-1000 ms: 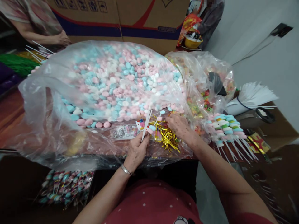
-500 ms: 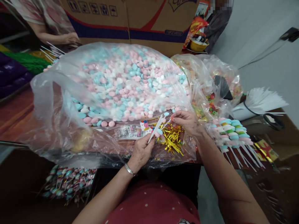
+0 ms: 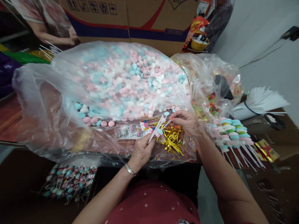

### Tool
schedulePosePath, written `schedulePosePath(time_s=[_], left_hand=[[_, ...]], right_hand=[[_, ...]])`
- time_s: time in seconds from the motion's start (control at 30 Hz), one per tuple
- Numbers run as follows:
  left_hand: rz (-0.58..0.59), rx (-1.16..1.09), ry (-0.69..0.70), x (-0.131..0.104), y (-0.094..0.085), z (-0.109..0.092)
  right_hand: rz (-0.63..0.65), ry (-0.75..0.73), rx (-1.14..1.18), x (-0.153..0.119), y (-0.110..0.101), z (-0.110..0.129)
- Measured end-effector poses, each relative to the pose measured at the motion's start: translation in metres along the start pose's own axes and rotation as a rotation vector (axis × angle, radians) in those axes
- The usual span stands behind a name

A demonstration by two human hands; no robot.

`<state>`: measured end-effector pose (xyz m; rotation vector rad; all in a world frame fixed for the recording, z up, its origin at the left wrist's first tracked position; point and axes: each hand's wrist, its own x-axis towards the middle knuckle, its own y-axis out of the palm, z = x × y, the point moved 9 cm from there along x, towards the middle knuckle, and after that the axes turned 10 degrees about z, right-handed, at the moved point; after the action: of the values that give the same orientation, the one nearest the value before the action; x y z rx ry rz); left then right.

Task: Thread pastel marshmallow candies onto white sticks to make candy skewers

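White sticks (image 3: 156, 128) are pinched in my left hand (image 3: 142, 151), their tips pointing up and to the right. Beside them, a blue and pink candy (image 3: 159, 133) sits just above my left fingers. My right hand (image 3: 187, 122) is closed, with a small reddish piece (image 3: 172, 119) between thumb and finger at the end of a thin stick. Gold twist ties (image 3: 173, 138) lie in a pile below it. Left of the sticks, printed packets (image 3: 130, 132) rest on the table under my hands. A large clear bag of pink, white and blue candies (image 3: 126, 82) lies beyond.
Finished candy skewers (image 3: 232, 132) lie at the right, near a bundle of white sticks (image 3: 263, 101). A cardboard box (image 3: 130, 23) stands behind the bag. More skewers (image 3: 70, 182) fill a box below left. Another person's arm (image 3: 53, 39) shows at upper left.
The loose plastic at the bag's left end has spread further left. The other person's hand at upper left has shifted slightly. My hands have barely moved.
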<state>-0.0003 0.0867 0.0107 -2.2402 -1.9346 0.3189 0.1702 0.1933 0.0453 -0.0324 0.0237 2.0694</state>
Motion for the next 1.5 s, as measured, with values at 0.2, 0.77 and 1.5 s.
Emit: schedulePosePath(time_s=[0.2,0.77,1.5], left_hand=[[0.007,0.001,0.014,0.000,0.000,-0.001],[-0.008,-0.066,-0.041,-0.002,-0.001,0.006],[-0.069,-0.145,-0.100,-0.003,-0.005,0.018]], right_hand=[[0.045,-0.099,-0.239,-0.001,0.001,0.015],[-0.163,-0.186,-0.352,-0.012,0.011,0.014],[-0.130,0.043,-0.877,0.003,0.009,0.020]])
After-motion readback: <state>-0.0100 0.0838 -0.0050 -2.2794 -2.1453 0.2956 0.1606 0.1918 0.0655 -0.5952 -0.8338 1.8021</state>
